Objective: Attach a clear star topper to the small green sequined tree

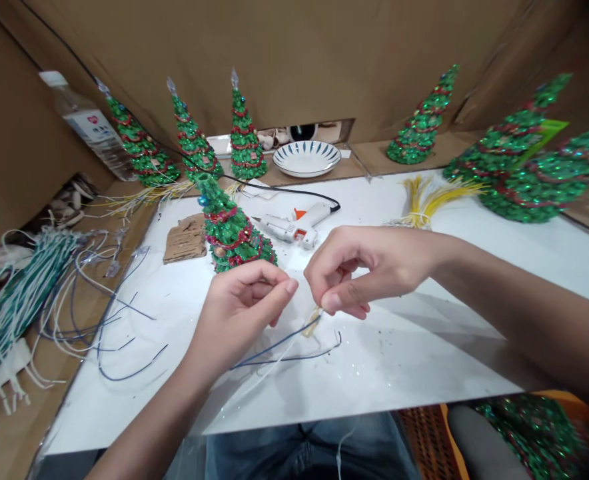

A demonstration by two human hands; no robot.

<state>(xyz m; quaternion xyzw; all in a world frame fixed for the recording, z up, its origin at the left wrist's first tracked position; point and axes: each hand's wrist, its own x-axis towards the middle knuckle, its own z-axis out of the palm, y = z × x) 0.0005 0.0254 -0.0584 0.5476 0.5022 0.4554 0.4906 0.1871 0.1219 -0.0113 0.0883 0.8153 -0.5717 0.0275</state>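
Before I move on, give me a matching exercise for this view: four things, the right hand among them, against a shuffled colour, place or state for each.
Things:
1. Glue gun
2. Plate
3. Cardboard piece
4. Right hand

Descriptions:
A. Brown, lying left of the nearest tree
B. Pinched at the upper end of a small yellowish piece
C. White, with an orange part
D. White, with dark blue strokes

Right pairs: 1-C, 2-D, 3-A, 4-B

The bottle [88, 125] bears a label [97, 133] with a red heart [92, 120], lettering blurred.
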